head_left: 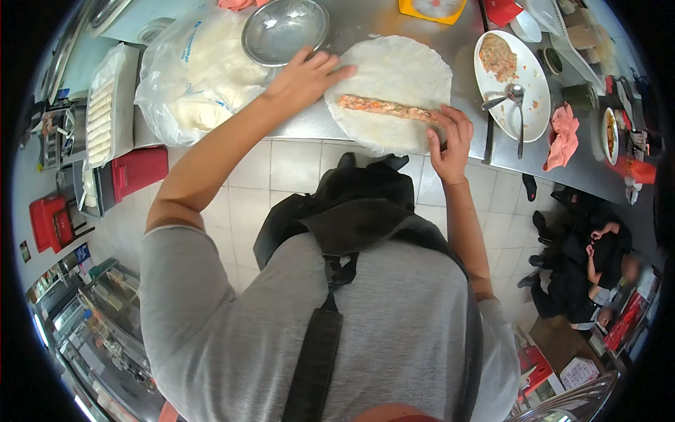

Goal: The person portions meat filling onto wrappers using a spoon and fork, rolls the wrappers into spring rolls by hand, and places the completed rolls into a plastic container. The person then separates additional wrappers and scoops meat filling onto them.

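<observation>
A thin round wrapper sheet (394,63) lies flat on the metal table, its near edge at the table's front. Across it runs a narrow log of orange-flecked minced filling (383,106). My left hand (302,81) rests between a steel bowl (285,32) and the wrapper's left edge, fingers stretched and thumb apart. At the right end of the filling is my right hand (453,137), fingertips touching there and thumb held away from the fingers. An oval white plate (531,119) to the right carries more minced filling (498,58) and spoons (519,105).
A plastic bag of white sheets (204,77) lies left of the bowl. Further left, a white tray (125,98) holds rows of pale rolls (102,116). A yellow scale (432,8) stands at the back. A pink cloth (562,137) is right of the plate; people (587,267) sit beyond.
</observation>
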Demonstrator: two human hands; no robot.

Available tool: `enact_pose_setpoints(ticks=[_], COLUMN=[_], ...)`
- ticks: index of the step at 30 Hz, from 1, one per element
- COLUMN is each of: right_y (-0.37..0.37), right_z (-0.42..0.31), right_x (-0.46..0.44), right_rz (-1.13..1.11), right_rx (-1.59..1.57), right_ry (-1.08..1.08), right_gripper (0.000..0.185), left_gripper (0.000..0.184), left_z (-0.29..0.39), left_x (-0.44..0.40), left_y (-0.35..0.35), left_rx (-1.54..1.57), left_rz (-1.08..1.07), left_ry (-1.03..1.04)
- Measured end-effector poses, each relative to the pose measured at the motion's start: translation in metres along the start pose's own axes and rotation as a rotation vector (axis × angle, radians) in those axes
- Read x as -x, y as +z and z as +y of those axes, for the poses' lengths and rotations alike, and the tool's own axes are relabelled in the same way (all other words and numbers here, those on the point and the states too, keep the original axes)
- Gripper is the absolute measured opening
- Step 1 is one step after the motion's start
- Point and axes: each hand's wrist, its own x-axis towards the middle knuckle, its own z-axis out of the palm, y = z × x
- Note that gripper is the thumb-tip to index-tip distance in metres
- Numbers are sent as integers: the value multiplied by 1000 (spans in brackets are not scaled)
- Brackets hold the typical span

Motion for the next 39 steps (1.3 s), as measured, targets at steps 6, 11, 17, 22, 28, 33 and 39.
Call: enact_pose_setpoints(ticks=[6,11,17,22,28,33,39], right_y=[2,28,62,72,72,68,66], right_z=[-8,-75,-111,-116,-112,-117,-113], right_x=[-3,-8,-35,-65,-71,-68,-66], right_rz=[90,-23,-241,-339,-387,-307,-226], right_rx=[-23,-46,-168,-48,140,74,58], right_ry=[-1,-150,-318,-430,-320,-282,-196], right_gripper=[34,33,28,34,43,39,40], left_gripper=[51,30,14,13,17,12,5], left_z=[-8,-20,-30,-34,-42,-52,-46], left_x=[40,16,-5,-33,-58,-79,-113], left_y=[-25,-21,-21,-38,-34,-28,-26], left_rx=[89,51,49,109,294,304,311], left_rz=[-62,140,182,133,29,-22,-158], left_ry=[61,201,364,429,456,471,494])
